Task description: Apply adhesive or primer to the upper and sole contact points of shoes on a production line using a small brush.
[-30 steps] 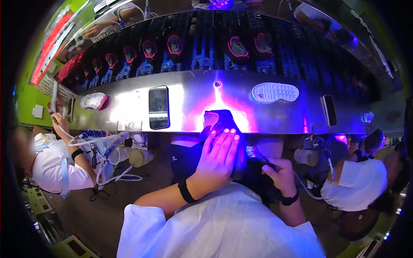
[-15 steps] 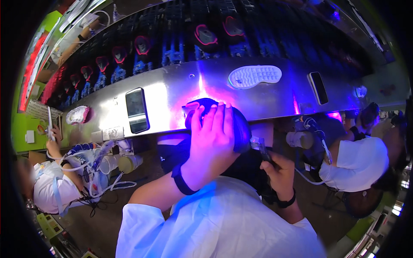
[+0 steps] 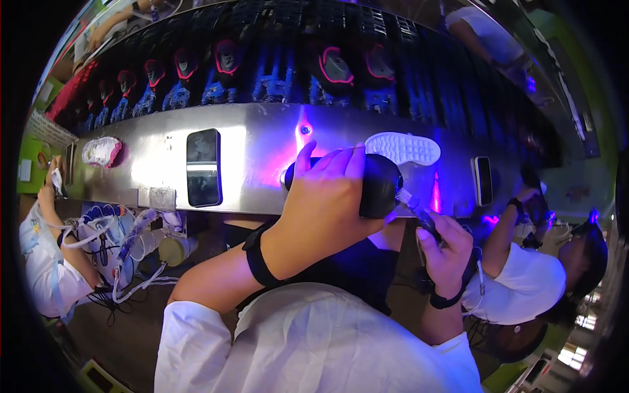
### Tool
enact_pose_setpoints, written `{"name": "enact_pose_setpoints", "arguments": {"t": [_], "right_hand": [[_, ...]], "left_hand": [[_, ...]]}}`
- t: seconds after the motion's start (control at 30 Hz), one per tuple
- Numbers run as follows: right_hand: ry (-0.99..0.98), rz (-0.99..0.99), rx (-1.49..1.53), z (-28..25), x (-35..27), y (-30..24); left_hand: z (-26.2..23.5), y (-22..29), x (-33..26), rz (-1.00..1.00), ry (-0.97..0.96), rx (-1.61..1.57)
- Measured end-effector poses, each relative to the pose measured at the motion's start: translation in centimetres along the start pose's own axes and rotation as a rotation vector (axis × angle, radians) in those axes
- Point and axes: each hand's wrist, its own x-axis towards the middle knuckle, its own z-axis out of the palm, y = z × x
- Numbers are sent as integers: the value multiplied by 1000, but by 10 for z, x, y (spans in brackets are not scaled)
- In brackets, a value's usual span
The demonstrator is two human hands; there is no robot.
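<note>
My left hand (image 3: 324, 206) is wrapped over a dark shoe upper (image 3: 382, 187), holding it at the front edge of the metal bench; the palm and fingers hide much of it. In my right hand (image 3: 447, 259) is a brush (image 3: 419, 216) with a dark handle, gripped between thumb and fingers. Its pale, translucent-looking bristle end meets or nearly meets the right side of the upper. Just behind the upper lies a white shoe sole (image 3: 413, 149), tread side up, its near left edge partly covered.
Phones lie on the bench (image 3: 252, 170): one (image 3: 204, 168) left, another (image 3: 483, 181) right. A pink-and-white shoe part (image 3: 102, 152) rests farther left. Beyond runs a dark rack (image 3: 272, 85) carrying several shoe uppers with pink collars. Co-workers sit at both sides, near hoses and a cup (image 3: 175, 251).
The upper has moved forward over the bench toward the sole and has turned, so its pink collar is out of sight. My right hand followed with the brush. The whole view has shifted.
</note>
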Motion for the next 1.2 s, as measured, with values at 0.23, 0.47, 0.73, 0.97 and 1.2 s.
{"name": "enact_pose_setpoints", "arguments": {"t": [0.23,0.47,0.73,0.97,1.2], "right_hand": [[107,187,302,53,-19,38],[-113,314,403,11,-4,-1],[-226,120,357,-17,16,-45],[-263,64,412,-29,-2,-23],[-258,132,495,-29,-15,13]], "left_hand": [[-17,-29,-7,104,-59,291],[-42,-43,-37,91,-147,108],[-59,-14,-67,145,-275,-355],[-64,13,-63,-93,-489,-711],[-36,29,-38,-338,-552,-1016]]}}
